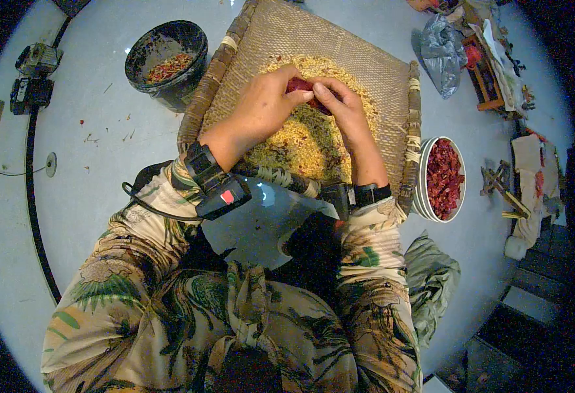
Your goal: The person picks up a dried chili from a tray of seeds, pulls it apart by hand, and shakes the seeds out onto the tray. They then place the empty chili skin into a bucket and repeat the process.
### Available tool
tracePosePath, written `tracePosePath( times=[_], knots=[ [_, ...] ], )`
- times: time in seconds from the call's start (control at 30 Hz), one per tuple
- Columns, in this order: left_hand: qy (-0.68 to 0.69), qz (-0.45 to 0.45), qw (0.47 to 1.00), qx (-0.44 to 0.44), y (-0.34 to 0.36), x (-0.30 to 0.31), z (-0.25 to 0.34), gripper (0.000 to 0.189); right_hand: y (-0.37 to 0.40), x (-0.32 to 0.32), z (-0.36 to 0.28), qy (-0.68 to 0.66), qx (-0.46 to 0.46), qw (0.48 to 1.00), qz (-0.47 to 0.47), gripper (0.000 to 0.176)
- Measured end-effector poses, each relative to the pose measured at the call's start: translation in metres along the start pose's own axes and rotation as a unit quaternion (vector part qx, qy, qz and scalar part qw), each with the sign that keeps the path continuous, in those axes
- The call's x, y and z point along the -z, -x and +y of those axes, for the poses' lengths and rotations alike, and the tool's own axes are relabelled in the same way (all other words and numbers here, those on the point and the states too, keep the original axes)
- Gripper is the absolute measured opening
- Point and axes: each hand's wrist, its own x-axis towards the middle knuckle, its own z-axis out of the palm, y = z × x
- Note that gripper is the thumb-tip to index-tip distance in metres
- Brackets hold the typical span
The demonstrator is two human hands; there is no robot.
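A dark red dried chili pepper point(300, 86) is pinched between my two hands. My left hand point(259, 105) grips it from the left with curled fingers. From the right, my right hand point(348, 111) closes on its other end, thumb pressed against the pod. Both hands hover over a woven basket tray point(287, 29) with a thick wooden rim. Yellow seeds point(287, 145) lie heaped in the tray under my hands, mixed with greenish-dark bits and red flecks. Parts of the pod are hidden behind my fingers.
A black bucket point(199, 65) with reddish and yellowish scraps stands left of the tray. On the right is a white bucket point(420, 193) full of red chili pieces. A grey plastic bag point(439, 56) lies farther right. Green cloth point(431, 281) lies beside my right arm.
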Motion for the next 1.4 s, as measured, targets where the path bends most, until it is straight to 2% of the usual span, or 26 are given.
tracePosePath(
  times=[0.1,0.23,0.43,0.63,0.93,1.23,1.33,1.4],
  knots=[
    [-0.013,-0.021,0.999,0.045,0.001,0.007,0.007,0.029,0.001,0.001,-0.002,-0.004,-0.004,1.0,-0.016,0.033],
    [-0.049,-0.007,0.998,0.034,-0.001,0.005,-0.002,0.029,0.002,-0.002,-0.002,0.047,0.019,0.998,-0.021,0.037],
    [-0.047,-0.009,0.998,0.042,0.0,0.005,0.001,0.029,0.006,-0.005,-0.004,0.004,0.013,1.0,-0.015,0.033],
    [-0.044,-0.007,0.999,0.029,0.002,0.003,-0.001,0.031,0.007,-0.002,-0.007,0.024,-0.007,0.999,-0.034,0.028],
    [-0.061,-0.008,0.998,0.016,0.004,0.002,0.002,0.034,0.005,-0.004,0.008,0.004,0.022,0.999,-0.029,0.021],
    [-0.073,-0.001,0.997,0.008,0.005,0.002,0.002,0.033,0.004,-0.003,0.013,0.054,0.001,0.997,-0.053,0.014],
    [-0.081,-0.015,0.996,0.019,0.004,0.003,0.003,0.035,0.004,-0.007,0.015,-0.015,0.015,0.999,-0.04,0.015],
    [-0.085,-0.013,0.996,0.014,0.004,0.002,0.002,0.034,0.004,-0.007,0.014,-0.007,0.015,0.999,-0.041,0.014]
  ],
)
